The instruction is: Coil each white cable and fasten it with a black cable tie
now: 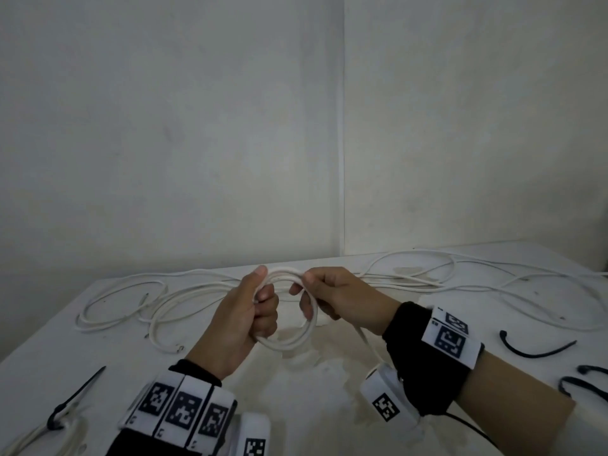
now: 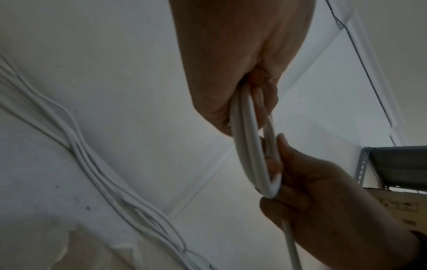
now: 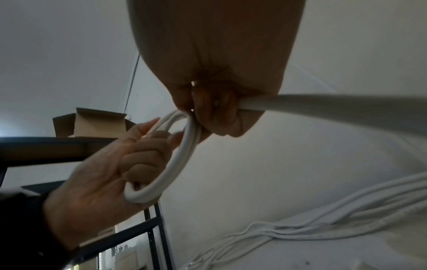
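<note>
A small coil of white cable (image 1: 297, 342) hangs in the air over the middle of the white table (image 1: 329, 406). My left hand (image 1: 263, 287) grips the coil's left side, fingers curled round the loops, thumb on top. My right hand (image 1: 304, 287) pinches the coil's upper right side. In the left wrist view the coil (image 2: 249, 146) spans from my left hand (image 2: 242, 91) to my right hand (image 2: 323, 201). The right wrist view shows the coil (image 3: 180, 155) and the cable's loose tail (image 3: 346, 106) leaving my right hand (image 3: 208, 109). Black cable ties (image 1: 533, 348) lie at the right.
Loose white cables sprawl across the back of the table, to the left (image 1: 121, 301) and right (image 1: 460, 278). A bundled cable with a black tie (image 1: 65, 409) lies at the front left. The walls stand close behind. A shelf with a cardboard box (image 3: 90, 124) is nearby.
</note>
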Action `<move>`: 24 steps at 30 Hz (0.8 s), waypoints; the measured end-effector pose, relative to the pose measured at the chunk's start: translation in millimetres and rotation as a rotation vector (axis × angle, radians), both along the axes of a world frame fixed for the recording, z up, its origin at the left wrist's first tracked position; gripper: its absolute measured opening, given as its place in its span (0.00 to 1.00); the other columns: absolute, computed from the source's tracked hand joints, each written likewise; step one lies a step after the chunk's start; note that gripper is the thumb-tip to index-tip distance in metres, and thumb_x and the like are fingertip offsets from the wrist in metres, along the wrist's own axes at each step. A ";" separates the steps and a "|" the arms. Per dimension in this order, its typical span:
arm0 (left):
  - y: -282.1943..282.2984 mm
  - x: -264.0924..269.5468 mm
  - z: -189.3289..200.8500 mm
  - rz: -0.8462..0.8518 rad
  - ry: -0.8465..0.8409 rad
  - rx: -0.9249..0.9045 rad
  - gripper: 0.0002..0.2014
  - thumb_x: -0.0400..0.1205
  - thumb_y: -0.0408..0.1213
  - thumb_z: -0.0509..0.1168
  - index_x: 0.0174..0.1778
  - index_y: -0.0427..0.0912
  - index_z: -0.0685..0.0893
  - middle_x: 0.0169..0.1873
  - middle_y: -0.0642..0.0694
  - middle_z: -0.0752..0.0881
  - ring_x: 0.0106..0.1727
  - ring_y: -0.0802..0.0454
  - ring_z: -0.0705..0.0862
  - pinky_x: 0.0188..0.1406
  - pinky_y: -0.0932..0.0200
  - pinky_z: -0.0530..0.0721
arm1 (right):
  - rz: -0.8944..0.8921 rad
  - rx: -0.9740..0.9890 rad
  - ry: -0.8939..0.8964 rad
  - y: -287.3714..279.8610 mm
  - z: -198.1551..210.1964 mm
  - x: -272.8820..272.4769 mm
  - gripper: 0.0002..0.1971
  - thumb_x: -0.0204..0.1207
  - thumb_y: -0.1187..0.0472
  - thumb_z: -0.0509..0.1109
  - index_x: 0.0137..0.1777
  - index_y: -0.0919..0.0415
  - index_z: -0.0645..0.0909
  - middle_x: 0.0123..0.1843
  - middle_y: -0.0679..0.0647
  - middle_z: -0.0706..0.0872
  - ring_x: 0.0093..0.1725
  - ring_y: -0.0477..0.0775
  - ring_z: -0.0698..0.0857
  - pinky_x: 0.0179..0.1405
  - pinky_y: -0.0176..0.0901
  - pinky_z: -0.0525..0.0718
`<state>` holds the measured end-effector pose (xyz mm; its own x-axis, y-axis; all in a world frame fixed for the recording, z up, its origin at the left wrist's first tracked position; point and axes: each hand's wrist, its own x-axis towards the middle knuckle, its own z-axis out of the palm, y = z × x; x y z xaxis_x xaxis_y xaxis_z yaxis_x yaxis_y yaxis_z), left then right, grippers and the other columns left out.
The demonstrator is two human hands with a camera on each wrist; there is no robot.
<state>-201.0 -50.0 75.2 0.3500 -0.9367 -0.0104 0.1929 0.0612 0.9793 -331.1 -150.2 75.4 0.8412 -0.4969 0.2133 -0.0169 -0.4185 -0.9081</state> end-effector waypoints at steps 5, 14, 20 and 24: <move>1.6 10.8 2.7 -0.104 -0.070 0.015 0.20 0.82 0.49 0.52 0.27 0.41 0.67 0.18 0.52 0.63 0.17 0.58 0.61 0.21 0.67 0.67 | -0.042 -0.051 -0.008 0.0 14.4 -1.9 0.16 0.85 0.62 0.52 0.37 0.58 0.75 0.27 0.55 0.75 0.16 0.36 0.71 0.21 0.22 0.68; 2.7 5.8 3.3 -0.061 -0.124 0.056 0.20 0.85 0.44 0.50 0.28 0.41 0.66 0.16 0.54 0.63 0.15 0.60 0.60 0.20 0.67 0.68 | -0.061 -0.097 0.028 -5.0 14.6 -0.4 0.16 0.85 0.63 0.54 0.36 0.59 0.75 0.25 0.53 0.75 0.18 0.35 0.72 0.24 0.22 0.68; -2.5 -4.5 2.6 0.022 -0.041 0.004 0.19 0.85 0.42 0.50 0.26 0.44 0.61 0.15 0.54 0.59 0.14 0.60 0.56 0.14 0.67 0.60 | -0.089 -0.120 -0.029 -2.1 8.2 -3.0 0.17 0.85 0.61 0.54 0.35 0.53 0.77 0.24 0.46 0.78 0.20 0.35 0.72 0.25 0.23 0.69; -4.4 -7.0 1.6 -0.011 0.057 -0.020 0.20 0.85 0.44 0.49 0.26 0.44 0.62 0.15 0.54 0.59 0.14 0.60 0.56 0.16 0.66 0.62 | -0.132 -0.082 -0.105 -5.3 6.1 -4.3 0.18 0.85 0.63 0.54 0.35 0.55 0.78 0.26 0.49 0.77 0.19 0.37 0.70 0.23 0.23 0.67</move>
<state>-208.0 -54.4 76.8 0.3390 -0.9407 -0.0113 0.2488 0.0781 0.9654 -335.4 -155.5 81.5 0.7409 -0.5788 0.3407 0.0160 -0.4919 -0.8705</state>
